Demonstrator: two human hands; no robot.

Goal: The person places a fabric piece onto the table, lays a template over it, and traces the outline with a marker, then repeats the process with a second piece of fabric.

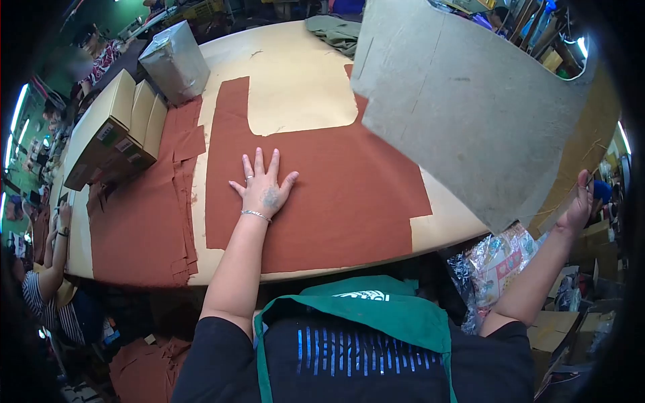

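Observation:
My left hand (263, 188) lies flat with its fingers spread on a rust-brown cut fabric piece (336, 195), which has a wide U-shaped notch at its far edge. A large grey pattern board (470, 101) is raised and tilted at the right, over the fabric's right side. Beside the board's lower right edge is my right hand (579, 207), turned up near a brown sheet (584, 148); its grip on the board or sheet is too unclear to make out.
Stacked rust fabric (141, 221) lies on the table (289, 47) at left, with cardboard boxes (101, 148) and a silver-wrapped block (176, 64) behind. Olive cloth (334, 33) is at the far edge. Other people work at left. A plastic-wrapped bundle (500, 262) sits below the board.

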